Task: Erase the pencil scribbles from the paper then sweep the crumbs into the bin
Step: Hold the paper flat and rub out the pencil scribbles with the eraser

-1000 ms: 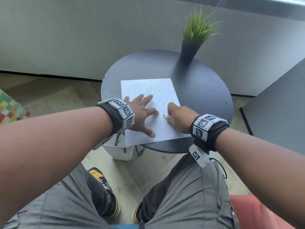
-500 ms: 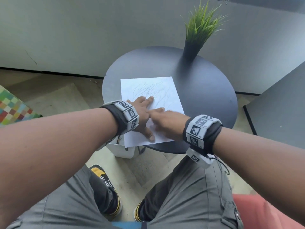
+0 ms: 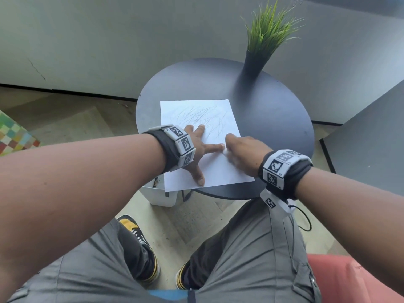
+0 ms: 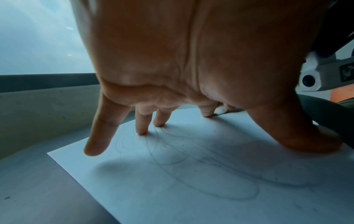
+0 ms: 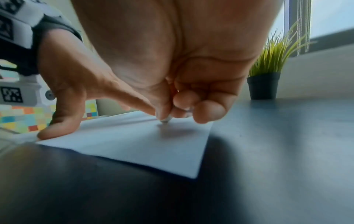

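Grey trousers: nearest, under both forearms.
Bin: white, on the floor below the table's near-left edge.
Paper: flat on the round dark table, pencil scribbles on the far half.
Left hand: fingers spread straight, pressing the paper.
Right hand: curled, pinching a small white eraser against the paper.
Potted plant: at the table's far edge.

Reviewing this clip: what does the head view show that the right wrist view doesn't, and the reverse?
Head only: pencil scribbles covering the paper's far half, and the white bin beside the table.
Right wrist only: the right hand pinching a small eraser tip-down on the paper.
Both: the left hand spread flat on the paper, and the potted plant.
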